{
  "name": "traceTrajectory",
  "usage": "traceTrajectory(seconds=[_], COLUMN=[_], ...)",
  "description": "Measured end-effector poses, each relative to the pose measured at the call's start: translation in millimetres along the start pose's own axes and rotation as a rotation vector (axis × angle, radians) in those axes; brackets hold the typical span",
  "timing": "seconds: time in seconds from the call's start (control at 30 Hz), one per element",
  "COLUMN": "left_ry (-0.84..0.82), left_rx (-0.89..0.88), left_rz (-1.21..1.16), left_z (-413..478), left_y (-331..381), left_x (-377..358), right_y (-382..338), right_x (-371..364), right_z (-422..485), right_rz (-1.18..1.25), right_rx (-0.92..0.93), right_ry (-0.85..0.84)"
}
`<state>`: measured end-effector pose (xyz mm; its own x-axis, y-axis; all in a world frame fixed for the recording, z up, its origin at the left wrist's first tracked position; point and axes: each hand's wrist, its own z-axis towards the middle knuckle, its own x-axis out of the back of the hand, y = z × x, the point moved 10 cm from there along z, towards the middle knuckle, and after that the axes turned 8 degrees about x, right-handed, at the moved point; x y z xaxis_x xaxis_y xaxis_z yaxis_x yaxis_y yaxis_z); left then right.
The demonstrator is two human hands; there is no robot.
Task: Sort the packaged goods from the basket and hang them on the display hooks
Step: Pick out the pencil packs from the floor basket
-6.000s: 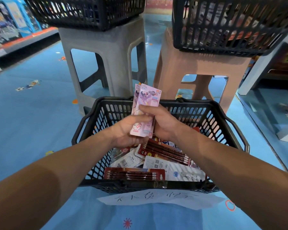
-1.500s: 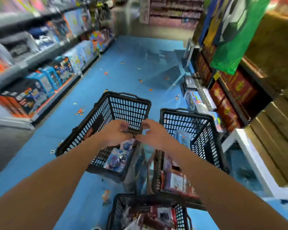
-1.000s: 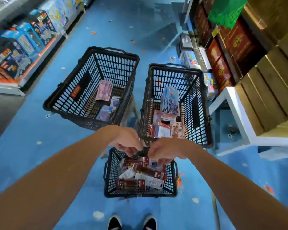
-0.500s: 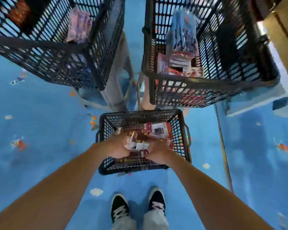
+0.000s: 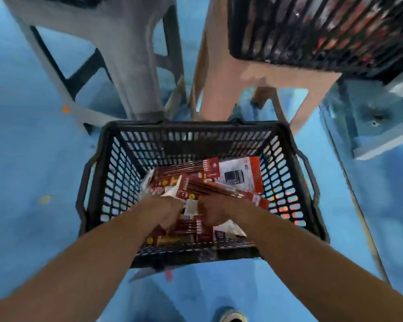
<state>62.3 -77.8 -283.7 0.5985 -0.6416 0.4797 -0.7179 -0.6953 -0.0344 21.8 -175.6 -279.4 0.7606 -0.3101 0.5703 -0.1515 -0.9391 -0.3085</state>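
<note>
Basket point(image 5: 116, 177) stands on the floor at 6 o'clock, holding red packs point(image 5: 196, 184). A grey stool point(image 5: 126, 54) stands at 11 o'clock. Left hand point(image 5: 163, 213) and right hand point(image 5: 216, 210) are down among the packs, fingers curled under; whether either pinches a pack cannot be told. Judged light, flat, stiff card with slippery film; best taken by the hanger end

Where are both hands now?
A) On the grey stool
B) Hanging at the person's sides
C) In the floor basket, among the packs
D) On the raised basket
C: the left hand and right hand are down in the basket, among the red packs.
</note>
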Motion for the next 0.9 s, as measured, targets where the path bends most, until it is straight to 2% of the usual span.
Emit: traceTrajectory(seconds=[0.07, 0.2, 0.37, 0.47, 0.63, 0.7, 0.9], left_ry=[-0.034, 0.001, -0.002, 0.012, 0.299, 0.414, 0.822], left_rx=[-0.014, 0.052, -0.021, -0.119, -0.232, -0.246, -0.111], left_rz=[0.07, 0.117, 0.043, 0.032, -0.326, -0.392, -0.028], left_z=[21, 54, 56, 34, 1, -1, -4], left_y=[6, -2, 1, 5, 4, 9, 21], left_x=[-5, -4, -2, 18, 80, 95, 118], right_y=[-1, -14, -18, -16, 20, 41, 112], right_x=[-2, 2, -14, -12, 35, 53, 80], right_z=[16, 30, 31, 20, -11, -28, -63], right_rz=[-0.095, -0.248, -0.266, -0.296, -0.131, -0.103, 0.049], right_rx=[0.046, 0.123, 0.134, 0.129, 0.043, 0.004, -0.106], right_ry=[-0.04, -0.054, -0.173, -0.167, -0.019, 0.063, 0.307])
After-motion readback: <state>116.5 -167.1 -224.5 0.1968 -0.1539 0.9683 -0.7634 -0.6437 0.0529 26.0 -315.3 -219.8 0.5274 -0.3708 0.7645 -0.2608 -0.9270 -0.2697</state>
